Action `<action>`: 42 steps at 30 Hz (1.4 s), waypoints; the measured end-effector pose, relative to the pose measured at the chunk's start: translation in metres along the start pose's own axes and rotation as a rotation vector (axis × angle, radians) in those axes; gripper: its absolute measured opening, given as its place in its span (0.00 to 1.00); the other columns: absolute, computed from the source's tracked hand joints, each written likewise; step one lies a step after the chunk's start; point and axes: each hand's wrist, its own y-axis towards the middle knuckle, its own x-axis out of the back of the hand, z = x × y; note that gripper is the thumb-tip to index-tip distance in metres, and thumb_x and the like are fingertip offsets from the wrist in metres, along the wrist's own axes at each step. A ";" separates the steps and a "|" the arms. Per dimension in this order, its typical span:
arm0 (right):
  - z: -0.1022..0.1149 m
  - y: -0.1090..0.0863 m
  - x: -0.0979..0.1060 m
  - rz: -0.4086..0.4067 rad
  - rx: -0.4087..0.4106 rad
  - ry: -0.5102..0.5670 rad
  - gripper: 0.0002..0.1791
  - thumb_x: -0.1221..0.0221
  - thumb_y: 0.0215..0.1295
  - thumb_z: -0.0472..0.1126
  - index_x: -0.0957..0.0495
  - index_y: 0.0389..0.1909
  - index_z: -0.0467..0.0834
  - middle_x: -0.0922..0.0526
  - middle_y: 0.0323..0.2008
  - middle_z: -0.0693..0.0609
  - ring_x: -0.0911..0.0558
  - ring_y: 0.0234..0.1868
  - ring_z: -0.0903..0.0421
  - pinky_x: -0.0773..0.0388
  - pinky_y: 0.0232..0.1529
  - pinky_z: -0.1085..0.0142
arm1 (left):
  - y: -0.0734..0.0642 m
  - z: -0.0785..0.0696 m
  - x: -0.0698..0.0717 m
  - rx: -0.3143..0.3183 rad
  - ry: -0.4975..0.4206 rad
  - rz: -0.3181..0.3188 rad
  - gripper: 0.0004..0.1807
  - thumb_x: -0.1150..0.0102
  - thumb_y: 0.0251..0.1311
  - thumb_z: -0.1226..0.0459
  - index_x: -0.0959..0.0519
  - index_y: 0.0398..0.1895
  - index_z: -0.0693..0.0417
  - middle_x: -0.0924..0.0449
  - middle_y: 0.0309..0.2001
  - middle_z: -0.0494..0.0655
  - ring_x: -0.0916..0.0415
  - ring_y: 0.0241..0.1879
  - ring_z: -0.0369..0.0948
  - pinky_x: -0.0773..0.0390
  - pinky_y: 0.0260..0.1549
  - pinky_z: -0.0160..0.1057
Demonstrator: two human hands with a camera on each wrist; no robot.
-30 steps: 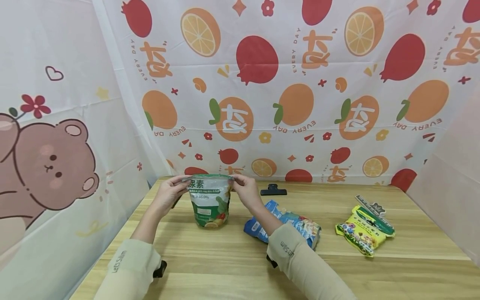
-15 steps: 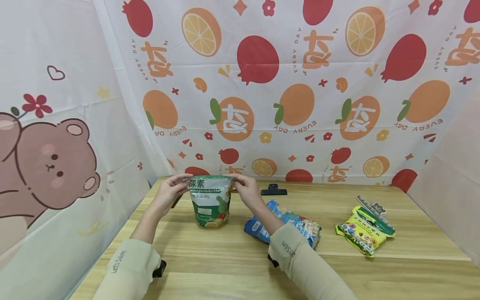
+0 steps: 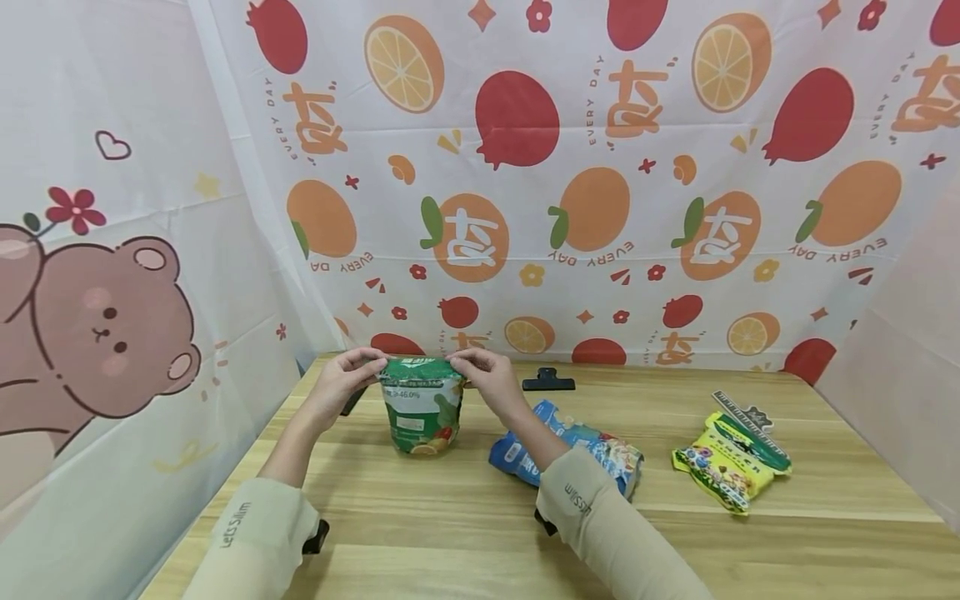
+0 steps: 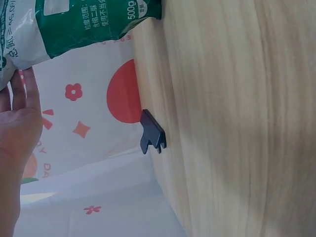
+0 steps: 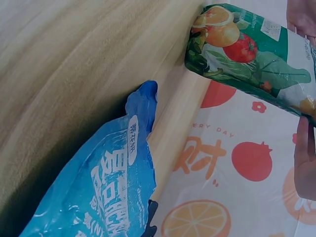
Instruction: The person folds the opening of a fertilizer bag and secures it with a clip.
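A green and white fertilizer bag [image 3: 423, 415] stands upright on the wooden table, printed with fruit and vegetables. Its top edge is folded over toward me, so a green band covers part of the white front. My left hand [image 3: 341, 387] pinches the left end of the fold, and my right hand [image 3: 489, 383] pinches the right end. In the left wrist view, fingers of the left hand [image 4: 19, 126] extend behind the bag [image 4: 84, 24]; its fingertips are partly hidden. The right wrist view shows the right hand [image 5: 305, 165] at the bag's edge, cut off by the frame.
A blue bag [image 3: 517, 458] lies beneath my right forearm. Farther right lies a yellow and green bag [image 3: 727, 467], with a grey patterned clip [image 3: 750, 412] at its top. One black clip [image 3: 549, 381] sits at the back; another black clip [image 3: 352, 402] is behind my left hand.
The bag's top edge has been folded down toward me, hiding the large printed characters. My right hand has shifted slightly left along the edge. The other bags have not moved.
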 end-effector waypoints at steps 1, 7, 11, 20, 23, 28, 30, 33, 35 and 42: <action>-0.005 0.002 0.000 0.005 -0.003 -0.014 0.15 0.44 0.65 0.41 0.22 0.48 0.36 0.22 0.48 0.47 0.24 0.47 0.52 0.25 0.46 0.56 | 0.000 0.000 0.000 0.001 0.020 -0.001 0.02 0.44 0.63 0.64 0.22 0.35 0.47 0.21 0.33 0.37 0.25 0.35 0.33 0.26 0.41 0.32; -0.006 0.002 -0.004 -0.003 -0.066 -0.106 0.15 0.41 0.62 0.39 0.22 0.49 0.40 0.22 0.48 0.48 0.23 0.42 0.55 0.24 0.42 0.63 | -0.002 0.003 0.001 -0.008 0.106 -0.012 0.11 0.43 0.61 0.63 0.23 0.45 0.56 0.22 0.29 0.38 0.25 0.34 0.34 0.27 0.40 0.31; -0.006 0.002 -0.006 -0.018 -0.084 -0.111 0.14 0.40 0.61 0.37 0.21 0.48 0.40 0.21 0.44 0.46 0.24 0.37 0.57 0.23 0.40 0.61 | -0.001 0.006 0.002 0.004 0.157 -0.026 0.19 0.42 0.60 0.61 0.26 0.49 0.66 0.22 0.27 0.39 0.25 0.33 0.33 0.27 0.39 0.30; -0.012 0.002 -0.010 -0.083 -0.037 -0.155 0.11 0.40 0.61 0.36 0.18 0.44 0.42 0.22 0.46 0.50 0.22 0.38 0.57 0.23 0.36 0.67 | -0.001 0.002 -0.004 0.007 0.248 -0.045 0.19 0.44 0.62 0.62 0.28 0.50 0.69 0.22 0.32 0.43 0.28 0.37 0.37 0.29 0.41 0.35; -0.011 0.002 -0.010 -0.095 -0.036 -0.160 0.10 0.40 0.60 0.35 0.18 0.43 0.42 0.22 0.46 0.50 0.23 0.39 0.57 0.23 0.35 0.67 | 0.002 -0.002 -0.009 0.000 0.323 -0.025 0.21 0.42 0.60 0.58 0.27 0.50 0.65 0.24 0.43 0.50 0.32 0.46 0.43 0.33 0.46 0.43; -0.011 0.002 -0.009 -0.096 -0.044 -0.162 0.09 0.39 0.60 0.36 0.18 0.42 0.43 0.21 0.44 0.52 0.24 0.38 0.58 0.23 0.34 0.68 | 0.008 -0.003 -0.015 -0.007 0.369 -0.006 0.21 0.37 0.56 0.57 0.23 0.48 0.62 0.27 0.50 0.55 0.34 0.49 0.46 0.34 0.48 0.48; -0.011 0.003 -0.010 -0.079 -0.044 -0.169 0.10 0.39 0.60 0.37 0.19 0.42 0.43 0.21 0.43 0.52 0.24 0.38 0.57 0.23 0.34 0.67 | 0.008 -0.001 -0.015 -0.006 0.369 -0.023 0.20 0.37 0.55 0.58 0.21 0.46 0.63 0.25 0.47 0.55 0.32 0.46 0.46 0.32 0.46 0.47; -0.010 0.003 -0.011 -0.042 -0.048 -0.201 0.13 0.38 0.60 0.41 0.20 0.45 0.44 0.22 0.45 0.53 0.24 0.41 0.57 0.23 0.37 0.65 | 0.008 0.003 -0.015 -0.003 0.367 -0.046 0.18 0.36 0.55 0.59 0.21 0.44 0.63 0.23 0.44 0.54 0.31 0.44 0.44 0.32 0.45 0.45; -0.009 0.004 -0.013 -0.030 -0.051 -0.237 0.14 0.38 0.59 0.44 0.20 0.45 0.45 0.22 0.46 0.53 0.24 0.43 0.57 0.23 0.38 0.65 | 0.008 0.005 -0.015 0.002 0.367 -0.052 0.19 0.36 0.55 0.58 0.20 0.43 0.63 0.23 0.42 0.52 0.31 0.43 0.44 0.31 0.44 0.44; -0.006 0.007 -0.020 -0.107 -0.096 -0.301 0.09 0.36 0.57 0.43 0.16 0.39 0.46 0.19 0.42 0.55 0.23 0.43 0.58 0.23 0.38 0.65 | 0.008 0.004 -0.017 -0.002 0.374 -0.081 0.21 0.35 0.52 0.54 0.20 0.41 0.64 0.22 0.42 0.53 0.32 0.45 0.44 0.32 0.46 0.45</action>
